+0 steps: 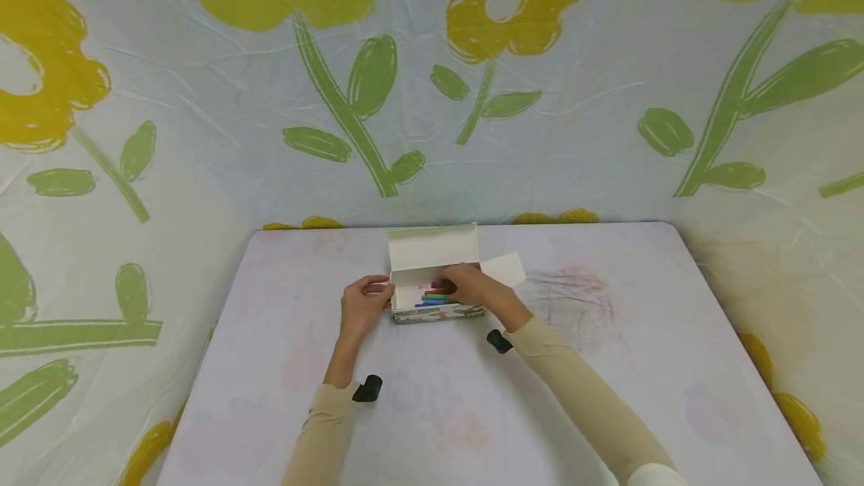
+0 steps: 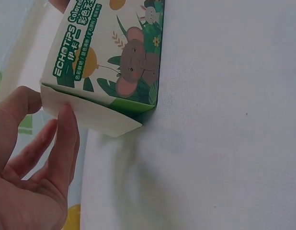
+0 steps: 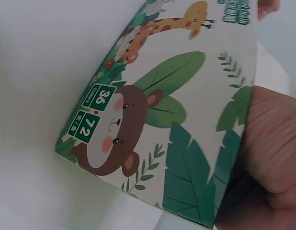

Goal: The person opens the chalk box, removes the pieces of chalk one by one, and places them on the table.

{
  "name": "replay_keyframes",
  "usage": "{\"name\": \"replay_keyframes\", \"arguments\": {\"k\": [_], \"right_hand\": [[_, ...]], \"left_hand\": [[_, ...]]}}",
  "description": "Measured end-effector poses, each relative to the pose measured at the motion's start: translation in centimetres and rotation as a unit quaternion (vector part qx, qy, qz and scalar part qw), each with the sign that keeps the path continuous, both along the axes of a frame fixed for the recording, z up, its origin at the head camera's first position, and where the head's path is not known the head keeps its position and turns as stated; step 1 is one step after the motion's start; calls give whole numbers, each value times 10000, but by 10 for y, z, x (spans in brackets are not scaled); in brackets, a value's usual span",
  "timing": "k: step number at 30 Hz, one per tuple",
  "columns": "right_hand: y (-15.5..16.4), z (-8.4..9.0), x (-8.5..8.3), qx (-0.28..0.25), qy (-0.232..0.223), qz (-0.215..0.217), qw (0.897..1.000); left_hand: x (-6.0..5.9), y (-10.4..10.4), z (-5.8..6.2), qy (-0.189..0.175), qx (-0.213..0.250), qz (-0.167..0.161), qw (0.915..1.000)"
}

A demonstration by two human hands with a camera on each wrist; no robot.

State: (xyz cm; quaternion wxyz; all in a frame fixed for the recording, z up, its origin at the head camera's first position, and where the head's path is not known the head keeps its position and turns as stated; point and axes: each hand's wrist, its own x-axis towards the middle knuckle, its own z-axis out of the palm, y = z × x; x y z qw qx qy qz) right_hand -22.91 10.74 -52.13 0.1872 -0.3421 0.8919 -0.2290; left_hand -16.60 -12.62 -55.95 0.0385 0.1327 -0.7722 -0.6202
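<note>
White box (image 1: 437, 312) with green jungle animals, red, green, blue sticks (image 1: 437, 295), yellow-flowered backdrop (image 1: 337, 58)

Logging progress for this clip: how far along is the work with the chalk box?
Done: the box lies on the table with its lid flap folded open. In hand: the left hand steadies the box's end while the right hand reaches among the coloured sticks inside. Left: several sticks are in the box, none lie outside.
</note>
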Motion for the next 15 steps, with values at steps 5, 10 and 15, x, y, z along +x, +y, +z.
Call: {"name": "replay_keyframes", "arguments": {"k": [5, 10, 15], "right_hand": [[-2, -1, -2, 235, -22, -29, 9997], [-2, 1, -3, 199, -129, 126, 9996], [-1, -1, -5, 248, -192, 197, 9993]], "left_hand": [[0, 0, 0, -15, 93, -23, 10000], [0, 1, 0, -44, 26, 36, 10000], [1, 2, 0, 63, 73, 20, 10000]]}}
